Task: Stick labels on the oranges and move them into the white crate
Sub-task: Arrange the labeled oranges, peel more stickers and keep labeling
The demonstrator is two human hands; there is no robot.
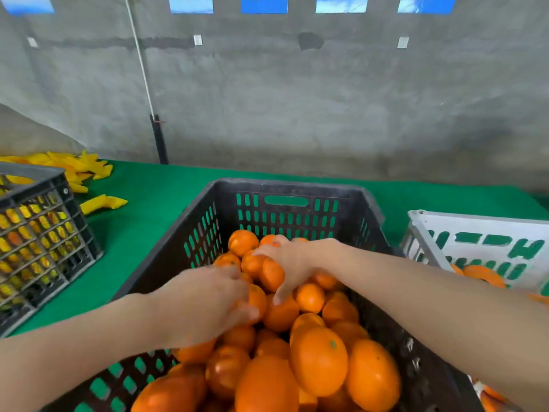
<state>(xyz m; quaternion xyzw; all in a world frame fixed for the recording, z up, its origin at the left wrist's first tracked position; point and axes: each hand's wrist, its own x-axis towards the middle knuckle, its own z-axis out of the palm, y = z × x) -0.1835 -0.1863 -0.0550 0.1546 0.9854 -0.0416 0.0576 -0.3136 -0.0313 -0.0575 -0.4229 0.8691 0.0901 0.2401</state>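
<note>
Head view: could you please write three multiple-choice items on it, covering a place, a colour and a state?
1. The white crate stands where from the dark crate? A its left; B its right; C on top.
2. The table cover is: A green; B blue; C red.
3. The left hand and right hand are: A flat on the cover; B gripping oranges in the dark crate; C holding labels.
Answers: 1B, it sits at the right edge; 2A, green shows around the crates; 3B, both curl round fruit.

glossy oranges (318, 361), dark plastic crate (285, 188), green cloth table cover (154, 197)
</note>
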